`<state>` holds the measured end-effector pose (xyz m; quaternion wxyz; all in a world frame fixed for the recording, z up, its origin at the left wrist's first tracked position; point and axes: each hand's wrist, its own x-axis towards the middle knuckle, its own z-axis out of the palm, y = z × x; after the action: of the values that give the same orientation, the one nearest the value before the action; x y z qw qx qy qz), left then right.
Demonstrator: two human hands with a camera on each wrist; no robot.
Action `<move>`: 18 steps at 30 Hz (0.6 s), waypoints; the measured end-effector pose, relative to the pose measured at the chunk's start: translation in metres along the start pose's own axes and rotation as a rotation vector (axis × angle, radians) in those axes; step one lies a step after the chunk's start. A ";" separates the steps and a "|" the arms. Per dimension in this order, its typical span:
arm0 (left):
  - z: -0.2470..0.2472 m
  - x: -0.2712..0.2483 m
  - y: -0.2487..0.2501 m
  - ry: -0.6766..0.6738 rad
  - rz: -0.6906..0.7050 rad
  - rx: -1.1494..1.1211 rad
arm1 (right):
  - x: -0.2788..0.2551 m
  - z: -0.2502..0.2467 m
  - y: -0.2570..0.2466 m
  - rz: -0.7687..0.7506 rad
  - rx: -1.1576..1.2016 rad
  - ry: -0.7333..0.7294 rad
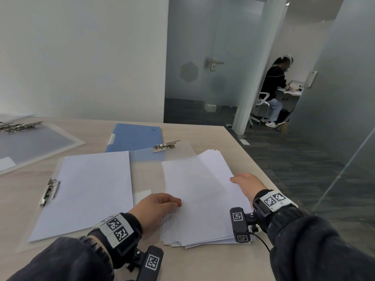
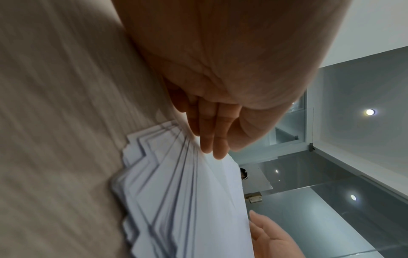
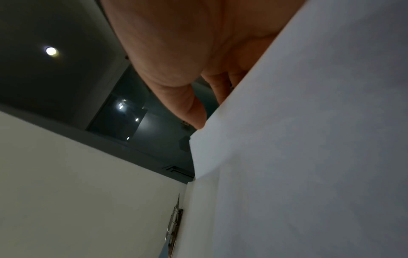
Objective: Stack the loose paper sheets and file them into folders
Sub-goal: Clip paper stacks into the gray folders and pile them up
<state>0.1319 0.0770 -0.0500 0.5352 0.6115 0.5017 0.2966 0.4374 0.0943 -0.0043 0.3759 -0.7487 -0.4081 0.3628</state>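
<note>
Worktop (image 1: 213,136): pale wood grain; it carries every folder and sheet, laid out within reach of both arms.
Clear folder, open (image 1: 142,165): lies flat in the middle; a squared batch of sheets (image 1: 89,191) sits on its left leaf beside a metal clip (image 1: 49,191), so that batch looks already filed.
Right leaf: half covered by the loose paper stack (image 1: 200,199), probably parked there so it can slide under the second clip (image 1: 165,145) at the far edge.
Blue folder (image 1: 135,136): closed, partly under the clear one, held in reserve.
Far-left folder (image 1: 30,142): clear, with its own clip, well apart from the work.
Loose paper stack, detail: sheets fanned and uneven at the near-left corner, so squaring is not yet done.
Left hand (image 1: 156,207): its grip rests on the stack's left edge, fingers curled down at the fanned edges; the wrist view shows fingertips (image 2: 218,150) touching paper, apparently pushing inward.
Right hand (image 1: 248,184): the grip pinches the stack's right edge, thumb over the top sheet and fingers hidden beneath, bracing the opposite side.
</note>
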 end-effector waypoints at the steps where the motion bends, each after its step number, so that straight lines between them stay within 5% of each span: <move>1: 0.000 0.000 0.000 0.004 -0.001 -0.005 | 0.001 -0.001 0.001 0.041 0.019 -0.021; 5: 0.000 -0.002 0.001 0.028 -0.007 -0.004 | 0.002 -0.002 0.008 0.148 0.029 -0.105; 10: -0.007 -0.009 0.006 0.081 -0.036 -0.009 | 0.004 0.001 0.009 0.064 -0.176 -0.195; 18: -0.036 -0.030 0.003 0.181 -0.109 0.039 | -0.014 -0.014 -0.013 0.018 -0.304 0.040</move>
<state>0.0911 0.0621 -0.0333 0.4911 0.5640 0.5864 0.3113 0.4395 0.0827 0.0166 0.2631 -0.8075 -0.4442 0.2853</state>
